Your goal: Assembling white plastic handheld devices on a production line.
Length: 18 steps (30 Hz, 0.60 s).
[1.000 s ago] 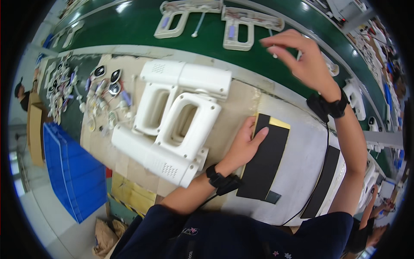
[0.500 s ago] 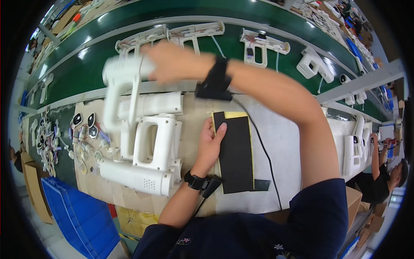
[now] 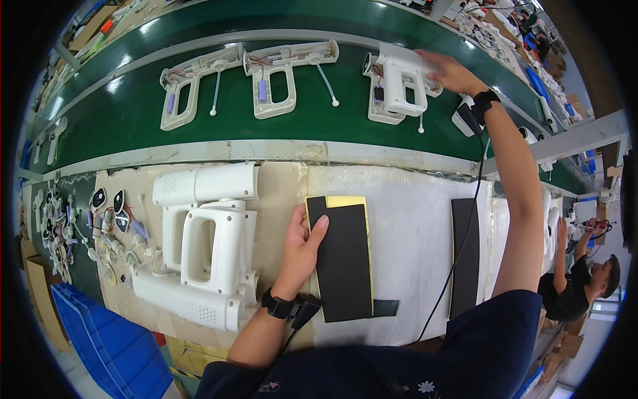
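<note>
Out over the green belt, my right hand (image 3: 450, 72) is closed on the right end of a white plastic handle-shaped housing shell (image 3: 407, 100). The shell lies over an open housing (image 3: 385, 118) that has parts inside; whether the two touch, I cannot tell. Nearer to me, my left hand (image 3: 304, 247) grips the left edge of a black foam sheet (image 3: 345, 266) with yellow backing, its thumb on top. To the left of that hand, several white housing shells (image 3: 222, 289) are piled on the brown-covered table.
Two open housings with wires (image 3: 276, 80) lie on the belt (image 3: 219, 136). Small parts and wires (image 3: 119, 233) cover the table's left end, above a blue bin (image 3: 109, 339). A black strip (image 3: 465, 256) lies at right. Another person (image 3: 578, 279) works at far right.
My right hand has carried the white housing shell from the left across to the open housing at right. My left hand keeps its hold on the foam sheet. The view has shifted a little.
</note>
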Motion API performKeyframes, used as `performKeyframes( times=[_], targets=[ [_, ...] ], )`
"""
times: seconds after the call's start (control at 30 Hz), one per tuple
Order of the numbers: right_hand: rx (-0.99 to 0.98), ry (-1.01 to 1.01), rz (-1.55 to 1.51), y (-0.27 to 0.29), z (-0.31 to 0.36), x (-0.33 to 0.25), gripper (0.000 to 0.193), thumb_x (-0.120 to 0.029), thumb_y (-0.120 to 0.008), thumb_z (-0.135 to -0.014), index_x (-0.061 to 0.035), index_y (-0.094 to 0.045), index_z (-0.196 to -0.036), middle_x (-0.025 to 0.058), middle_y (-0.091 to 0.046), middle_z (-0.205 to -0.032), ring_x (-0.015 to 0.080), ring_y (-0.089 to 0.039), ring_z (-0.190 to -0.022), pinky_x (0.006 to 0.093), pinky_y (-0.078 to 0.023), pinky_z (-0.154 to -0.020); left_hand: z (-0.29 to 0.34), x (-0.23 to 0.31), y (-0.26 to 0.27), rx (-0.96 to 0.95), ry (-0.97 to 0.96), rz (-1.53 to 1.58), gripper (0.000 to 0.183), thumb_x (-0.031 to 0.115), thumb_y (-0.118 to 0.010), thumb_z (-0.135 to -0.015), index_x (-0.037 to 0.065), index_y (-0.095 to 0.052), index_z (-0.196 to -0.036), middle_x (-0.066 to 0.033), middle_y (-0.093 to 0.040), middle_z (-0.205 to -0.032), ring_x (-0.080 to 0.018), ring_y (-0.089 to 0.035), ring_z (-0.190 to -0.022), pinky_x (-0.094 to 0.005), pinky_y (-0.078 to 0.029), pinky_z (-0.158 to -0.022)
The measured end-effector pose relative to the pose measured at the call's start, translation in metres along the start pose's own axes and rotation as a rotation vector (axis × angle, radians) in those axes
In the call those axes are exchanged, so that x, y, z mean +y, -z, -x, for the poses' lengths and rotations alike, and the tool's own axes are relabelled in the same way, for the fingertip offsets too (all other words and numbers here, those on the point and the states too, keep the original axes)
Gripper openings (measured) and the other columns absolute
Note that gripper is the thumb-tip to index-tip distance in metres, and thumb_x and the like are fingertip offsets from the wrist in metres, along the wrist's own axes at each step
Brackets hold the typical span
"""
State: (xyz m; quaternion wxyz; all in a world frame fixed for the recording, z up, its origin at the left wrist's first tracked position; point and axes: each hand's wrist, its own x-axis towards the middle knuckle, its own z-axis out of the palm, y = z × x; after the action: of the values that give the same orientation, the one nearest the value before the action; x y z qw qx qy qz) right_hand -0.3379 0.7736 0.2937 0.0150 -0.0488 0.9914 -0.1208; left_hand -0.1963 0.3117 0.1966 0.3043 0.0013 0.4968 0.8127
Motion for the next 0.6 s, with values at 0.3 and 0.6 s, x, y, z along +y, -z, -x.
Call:
performKeyframes(
  times=[0.3, 0.6],
  targets=[
    [-0.062, -0.037, 0.014, -0.035, -0.008, 0.021, 0.068, -0.009, -0.064, -0.083, -0.0092, -0.036, -0.145, 0.0204, -0.047, -0.141, 0.034, -0.047, -0.128, 0.0381, -0.036, -0.108, -0.001, 0.002, 0.0, -0.008, 0.005, -0.065, 0.033, 0.013, -0.054, -0.098, 0.0, -0.042, -0.126, -0.0091, -0.064, -0.108, -0.01, -0.063, -0.094, -0.0233, -0.051, -0.079],
    [-0.356, -0.287, -0.146, -0.004, -0.05, 0.035, 0.056, -0.05, -0.051, -0.093, -0.0067, -0.059, -0.128, 0.0178, -0.06, -0.128, 0.0297, -0.059, -0.113, 0.0404, -0.043, -0.098, 0.001, 0.003, -0.002, 0.033, 0.023, -0.037, 0.03, 0.011, -0.054, -0.098, 0.002, -0.042, -0.125, -0.0087, -0.065, -0.106, -0.0107, -0.064, -0.092, -0.0241, -0.052, -0.078]
  ],
)
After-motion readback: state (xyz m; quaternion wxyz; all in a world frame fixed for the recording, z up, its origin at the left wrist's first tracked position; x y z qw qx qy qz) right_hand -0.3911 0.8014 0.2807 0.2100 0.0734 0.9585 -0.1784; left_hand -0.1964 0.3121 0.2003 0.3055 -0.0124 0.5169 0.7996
